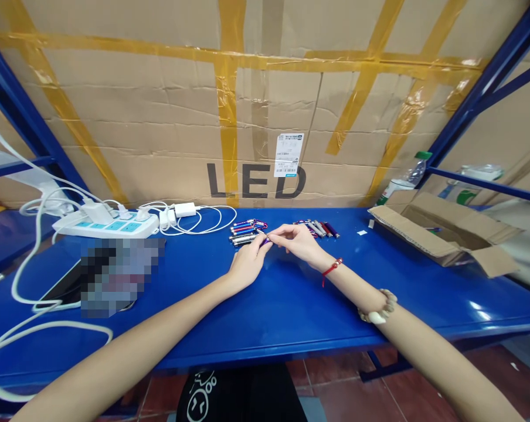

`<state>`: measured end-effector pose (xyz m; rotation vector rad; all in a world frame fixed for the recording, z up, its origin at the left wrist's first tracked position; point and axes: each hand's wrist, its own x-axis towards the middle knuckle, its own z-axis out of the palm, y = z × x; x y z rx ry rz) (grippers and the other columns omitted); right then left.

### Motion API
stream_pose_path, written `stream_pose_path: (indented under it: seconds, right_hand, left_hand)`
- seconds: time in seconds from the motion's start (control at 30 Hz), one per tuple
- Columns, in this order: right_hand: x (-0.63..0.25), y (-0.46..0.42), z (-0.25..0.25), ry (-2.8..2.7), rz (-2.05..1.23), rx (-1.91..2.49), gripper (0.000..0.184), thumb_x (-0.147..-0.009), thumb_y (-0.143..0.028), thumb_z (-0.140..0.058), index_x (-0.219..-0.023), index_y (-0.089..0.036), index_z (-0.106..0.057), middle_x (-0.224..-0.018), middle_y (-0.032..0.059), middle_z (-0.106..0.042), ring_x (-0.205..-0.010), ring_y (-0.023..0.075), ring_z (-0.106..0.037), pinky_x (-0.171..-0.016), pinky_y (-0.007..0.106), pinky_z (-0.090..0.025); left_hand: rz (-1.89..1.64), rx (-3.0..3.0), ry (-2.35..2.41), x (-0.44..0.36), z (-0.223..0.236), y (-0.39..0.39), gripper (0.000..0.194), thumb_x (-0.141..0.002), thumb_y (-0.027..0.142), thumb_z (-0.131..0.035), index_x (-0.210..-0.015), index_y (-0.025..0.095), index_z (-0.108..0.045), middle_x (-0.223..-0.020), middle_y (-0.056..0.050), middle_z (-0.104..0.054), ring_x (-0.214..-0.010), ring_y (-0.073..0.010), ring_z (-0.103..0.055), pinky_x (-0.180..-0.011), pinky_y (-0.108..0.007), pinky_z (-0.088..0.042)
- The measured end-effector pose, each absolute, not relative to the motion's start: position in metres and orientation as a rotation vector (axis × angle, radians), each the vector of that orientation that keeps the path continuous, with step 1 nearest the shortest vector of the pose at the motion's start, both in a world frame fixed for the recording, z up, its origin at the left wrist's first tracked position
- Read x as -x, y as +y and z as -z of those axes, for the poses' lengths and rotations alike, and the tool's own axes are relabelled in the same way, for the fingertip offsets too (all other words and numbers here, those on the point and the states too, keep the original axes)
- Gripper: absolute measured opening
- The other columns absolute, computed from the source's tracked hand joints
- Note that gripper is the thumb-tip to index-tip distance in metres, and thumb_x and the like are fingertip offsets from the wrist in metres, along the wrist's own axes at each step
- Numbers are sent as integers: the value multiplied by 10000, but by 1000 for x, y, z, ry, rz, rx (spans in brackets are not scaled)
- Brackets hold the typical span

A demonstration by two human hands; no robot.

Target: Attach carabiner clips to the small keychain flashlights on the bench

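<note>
My left hand (248, 259) is closed around a small purple metal tube (265, 241), penlight-like, over the blue table. Against the tip of that tube, my right hand (296, 241) has its thumb and finger pinched together; any tiny part between them is hidden. Just behind my left hand lies a group of similar small tubes (244, 226) in blue, red, silver and black, with clips at their ends. Beyond my right hand is a second group of tubes (324, 228) in silver, red and dark blue, partly covered by the hand.
A white power strip (109, 225) with plugs and looping white cables stands at the left. Nearer is a flat dark device (78, 272), partly blurred out. An open cardboard box (445, 234) and a plastic bottle (406, 176) are at right. A large carton (168, 117) walls the back.
</note>
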<state>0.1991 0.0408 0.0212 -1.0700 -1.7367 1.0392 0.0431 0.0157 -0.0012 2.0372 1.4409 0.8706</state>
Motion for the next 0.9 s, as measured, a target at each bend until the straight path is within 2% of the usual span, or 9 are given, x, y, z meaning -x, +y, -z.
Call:
stream_pose_path:
  seconds: [0.13,0.33,0.63,0.9]
  right_hand:
    - [-200,43,-21,-1769,-1000,1060,371,-648,-489,-686,-760,-136,-689,-658,31,-644,-556,100,-516,-447,209,-383]
    - [-203,43,-21,-1837,-912,1038,322,-684,-464,-663,-744,-148,-683,-771,59,-694,-639,126,-586,-503,223,-437]
    - [-203,46,-18,-1841,-877,1005,267,-689,-408,-663,-731,-145,-677,-761,55,-698,-686,147,-615,-607,261,-484]
    - [-204,45,-19,-1870,-814,991,290,-702,-443,-661,-723,-155,-686,-793,65,-699,-714,159,-627,-677,289,-500]
  left_hand:
    - [-858,-2045,1441,-43,2,16,274,-913,379,-311,-1026,262,-531,-772,1,-617,-739,-182,-588,-697,-272,-394]
    - [-885,-2005,1427,-43,2,16,267,-901,371,-344,-1046,264,-542,-777,4,-626,-747,-180,-595,-708,-272,-404]
    - [-848,-1979,1385,-43,1,18,286,-894,389,-321,-1012,237,-533,-747,2,-578,-726,-175,-547,-721,-281,-379]
    - [-917,-1918,1313,-42,5,20,302,-886,403,-345,-1029,225,-542,-691,21,-562,-633,-141,-524,-621,-249,-367]
